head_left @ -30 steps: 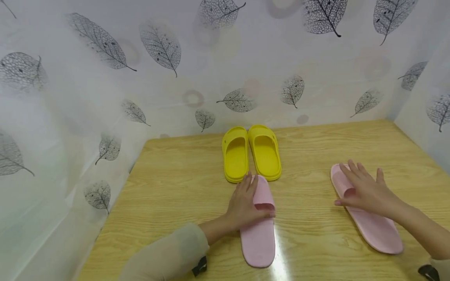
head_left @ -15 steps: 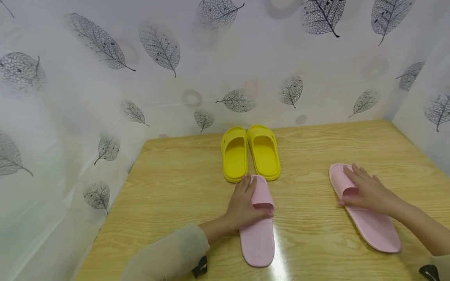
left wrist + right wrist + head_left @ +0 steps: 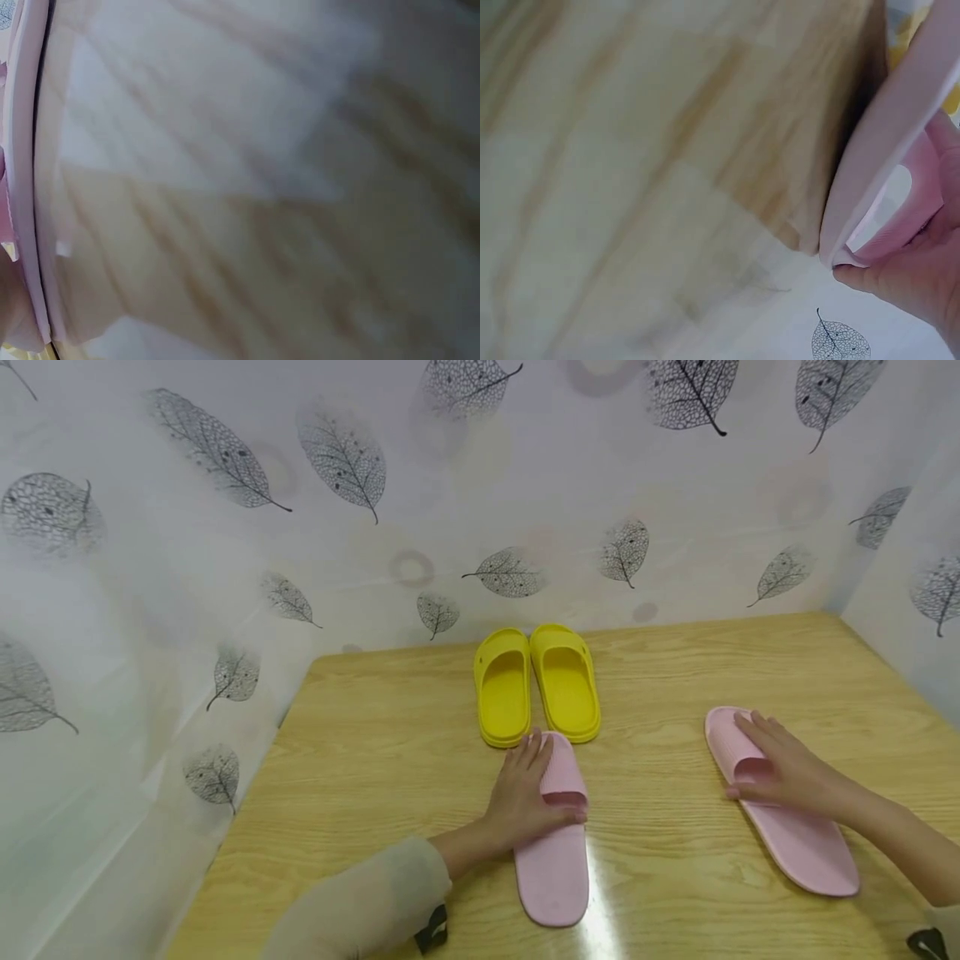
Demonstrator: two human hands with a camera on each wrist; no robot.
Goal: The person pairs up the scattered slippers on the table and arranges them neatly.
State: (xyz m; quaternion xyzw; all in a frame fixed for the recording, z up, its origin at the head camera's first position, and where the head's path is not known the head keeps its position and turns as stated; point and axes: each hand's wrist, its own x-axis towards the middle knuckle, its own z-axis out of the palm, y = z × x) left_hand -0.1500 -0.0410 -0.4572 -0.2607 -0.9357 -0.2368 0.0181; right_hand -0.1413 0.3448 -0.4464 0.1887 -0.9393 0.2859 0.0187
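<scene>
Two pink slippers lie on the wooden table. My left hand (image 3: 523,802) spans the strap of the left pink slipper (image 3: 553,881), fingers along its left side and thumb at its right side. That slipper's toe lies close to the heels of a pair of yellow slippers (image 3: 503,702). Farther right, my right hand (image 3: 798,777) grips the right pink slipper (image 3: 810,852) across its strap, with the thumb on the left side. The right wrist view shows the thumb at the edge of the pink sole (image 3: 881,142). In the left wrist view, only the pink sole edge (image 3: 24,150) and a bit of hand appear.
The yellow slippers stand side by side near the table's back edge. White sheeting (image 3: 465,485) printed with dark leaves rises behind the table (image 3: 390,718) and along both sides. A bright reflection streaks the tabletop beside the left pink slipper.
My right hand's spread fingers have drawn together over the right slipper's strap, and the hand has shifted slightly right. The left hand and both pink slippers have kept their places.
</scene>
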